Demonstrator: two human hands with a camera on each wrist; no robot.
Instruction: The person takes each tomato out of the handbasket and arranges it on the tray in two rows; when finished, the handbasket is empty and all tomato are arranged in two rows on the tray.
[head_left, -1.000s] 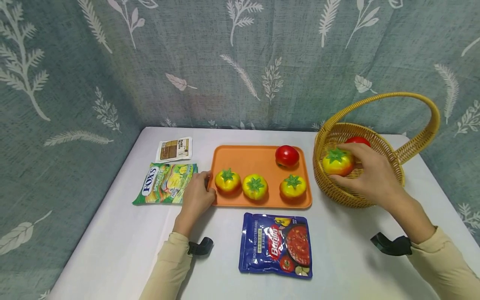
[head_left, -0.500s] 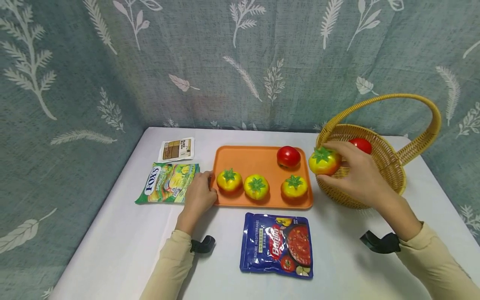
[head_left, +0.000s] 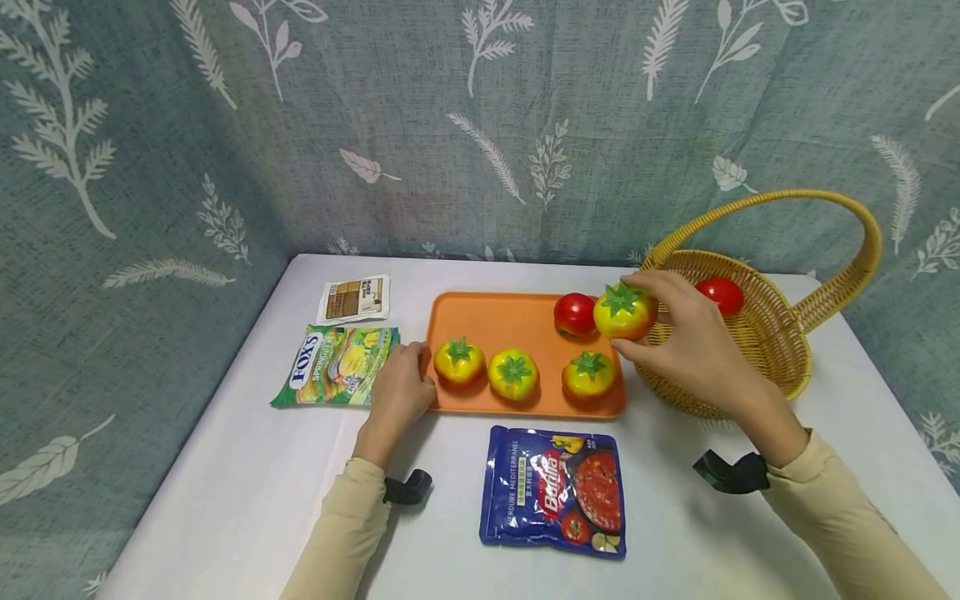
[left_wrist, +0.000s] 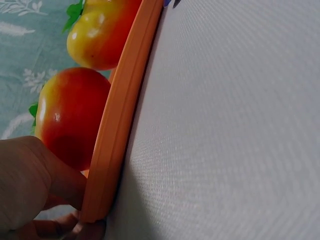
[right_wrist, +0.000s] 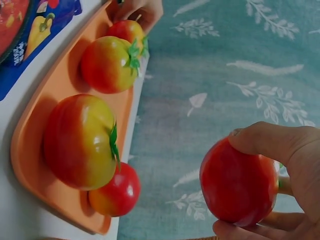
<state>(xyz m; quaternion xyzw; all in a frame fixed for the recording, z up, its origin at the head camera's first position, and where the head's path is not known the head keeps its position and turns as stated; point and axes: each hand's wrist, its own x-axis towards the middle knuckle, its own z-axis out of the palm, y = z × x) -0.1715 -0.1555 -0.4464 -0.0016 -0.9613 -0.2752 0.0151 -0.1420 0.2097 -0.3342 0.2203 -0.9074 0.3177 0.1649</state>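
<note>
Between thumb and fingers my right hand (head_left: pixel 693 342) holds a yellow-red toy-looking tomato (head_left: pixel 625 312) with green leaves, raised over the right end of the orange tray (head_left: pixel 480 312). Its red underside faces the right wrist view. My left hand (head_left: pixel 397 387) grips the tray's left end, thumb at the rim (left_wrist: pixel 112 125). On the tray sit a left tomato (head_left: pixel 459 362), a middle tomato (head_left: pixel 513 375) and a right tomato (head_left: pixel 588 375), all with green tops. Behind them is a smooth red tomato-like fruit (head_left: pixel 575 315), partly behind the held one.
A wicker basket (head_left: pixel 795 367) with a tall handle (head_left: pixel 795 193) stands right of the tray, a red fruit (head_left: pixel 722 296) inside. A blue sauce pouch (head_left: pixel 553 492) lies in front. A green candy bag (head_left: pixel 341 367) and small brown-white packet (head_left: pixel 354 300) lie left. Patterned cloth (head_left: pixel 420 167) hangs behind.
My right hand has moved left with the tomato, from inside the basket to above the tray's right end. The left hand stays at the tray's left end.
</note>
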